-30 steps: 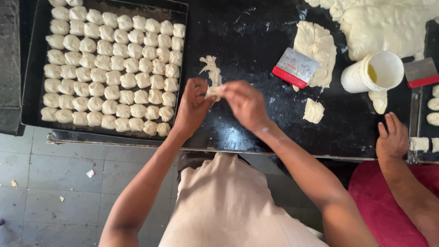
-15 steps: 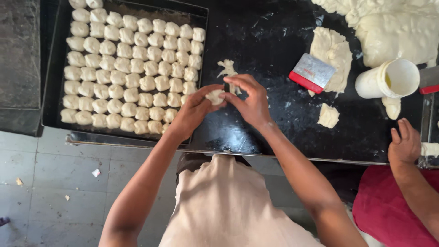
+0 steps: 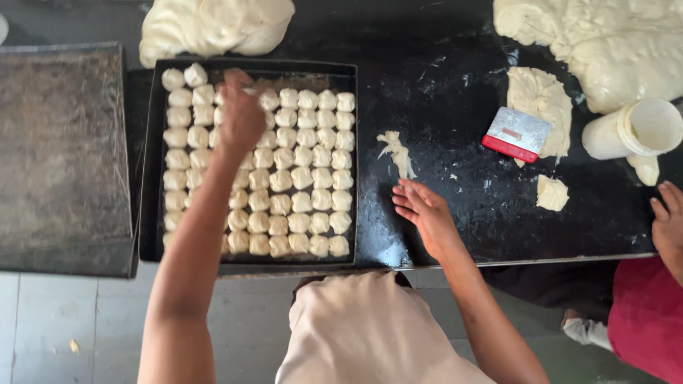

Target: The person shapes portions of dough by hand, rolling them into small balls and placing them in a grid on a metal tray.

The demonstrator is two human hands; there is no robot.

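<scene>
Since half a second ago, left hand [image 3: 240, 117] has gone from the shared pinch at the table edge to the far rows of the black baking tray [image 3: 148, 178], fingers curled down among the dough pieces [image 3: 299, 178]; whether it grips one cannot be told. Right hand [image 3: 427, 213] rests released, fingers spread, on the black worktop [image 3: 455, 85] just below a ragged dough scrap [image 3: 398, 153]. Pieces are pale, soft, roughly square, packed touching in rows, likely to fill the tray evenly.
</scene>
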